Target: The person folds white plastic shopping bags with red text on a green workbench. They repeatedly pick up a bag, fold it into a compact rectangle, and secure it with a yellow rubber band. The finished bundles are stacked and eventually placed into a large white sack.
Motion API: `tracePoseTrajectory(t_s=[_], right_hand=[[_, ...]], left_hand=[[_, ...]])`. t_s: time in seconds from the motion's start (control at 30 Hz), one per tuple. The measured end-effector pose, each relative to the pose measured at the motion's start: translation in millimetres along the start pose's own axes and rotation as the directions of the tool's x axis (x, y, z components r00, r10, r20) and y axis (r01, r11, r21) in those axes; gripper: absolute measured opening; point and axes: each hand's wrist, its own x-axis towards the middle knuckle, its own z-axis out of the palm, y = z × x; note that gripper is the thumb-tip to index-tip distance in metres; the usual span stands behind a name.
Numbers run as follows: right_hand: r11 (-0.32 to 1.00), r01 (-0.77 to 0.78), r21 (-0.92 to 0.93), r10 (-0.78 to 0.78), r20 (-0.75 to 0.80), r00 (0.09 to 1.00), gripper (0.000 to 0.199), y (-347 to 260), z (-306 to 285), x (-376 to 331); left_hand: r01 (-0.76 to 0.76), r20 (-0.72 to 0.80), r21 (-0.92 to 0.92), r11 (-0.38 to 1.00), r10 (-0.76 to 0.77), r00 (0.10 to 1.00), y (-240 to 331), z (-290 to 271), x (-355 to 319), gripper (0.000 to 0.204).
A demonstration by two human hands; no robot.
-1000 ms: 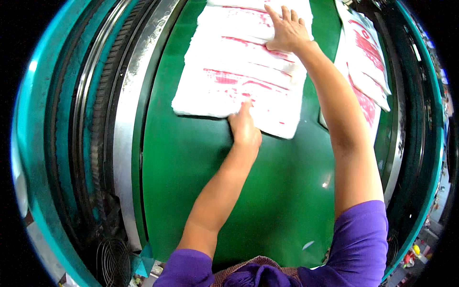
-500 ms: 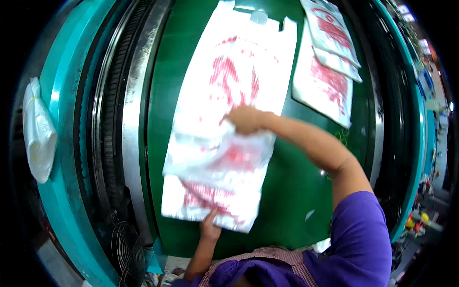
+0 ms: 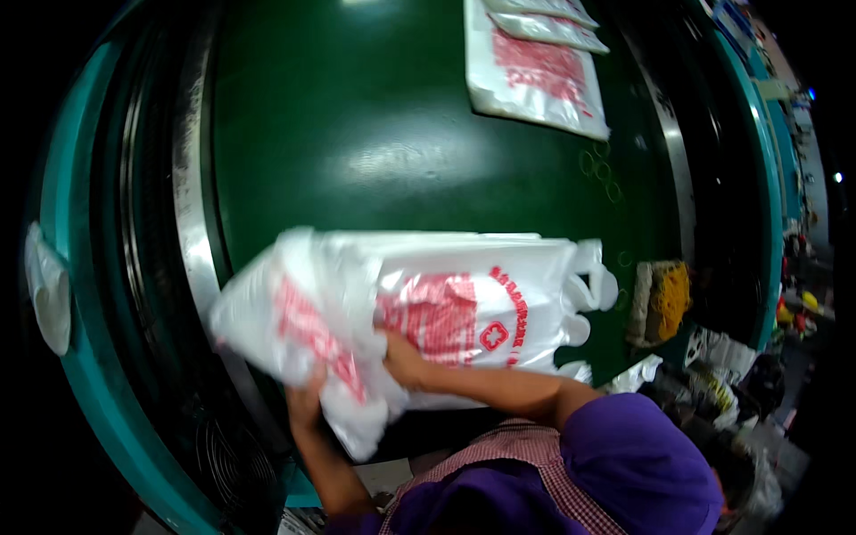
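Note:
A stack of white plastic carrier bags (image 3: 437, 308) with red print lies crosswise along the near side of the green work surface (image 3: 357, 116). Its handle loops point right. The left end is lifted and bent over toward me, slightly blurred. My left hand (image 3: 306, 403) grips the lower edge of that raised end, its fingertips partly covered by the plastic. My right hand (image 3: 403, 359) is closed on the bags near the middle, at the bend, with some fingers hidden in the film.
More printed bags (image 3: 535, 76) lie piled at the far right. Thin loose rubber bands (image 3: 603, 169) lie near them, and a small block wrapped with yellow bands (image 3: 667, 299) sits at the right edge. Metal rails (image 3: 192, 178) border the left. A white bag (image 3: 49, 290) hangs on the teal frame.
The bag stack has turned from lengthwise to crosswise and come nearer to me, its left end now raised. My right hand has drawn in close to my left. The view has shifted too.

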Motion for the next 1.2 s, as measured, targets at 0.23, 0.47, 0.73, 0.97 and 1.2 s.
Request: tracePoseTrajectory(t_s=[0.23, 0.47, 0.73, 0.97, 1.2], right_hand=[[0.854, 0.420, -0.307, -0.520, -0.482, 0.705, 0.053, -88, -129, 124], [0.660, 0.175, -0.730, -0.607, -0.382, 0.697, 0.050, -151, -223, 4], [0.244, -0.696, -0.676, -0.600, -0.669, 0.439, 0.057, 2, -326, -190], [0.378, -0.119, -0.918, -0.530, -0.319, 0.785, 0.066, -58, -306, -255], [0.139, -0.284, -0.949, -0.249, -0.311, 0.917, 0.054, 25, -258, -353]], left_hand=[[-0.254, 0.019, -0.281, 0.925, 0.270, 0.963, 97, 100, 213, 0.046], [-0.368, -0.069, 0.199, 0.908, 0.388, 0.919, -22, 144, 111, 0.045], [-0.371, -0.020, 0.276, 0.887, 0.391, 0.920, -21, 149, 87, 0.044], [-0.746, 0.640, 0.544, 0.385, 0.385, 0.665, 42, 211, -2, 0.057], [-0.807, 0.709, 0.456, 0.375, 0.394, 0.584, 10, 245, -2, 0.048]])
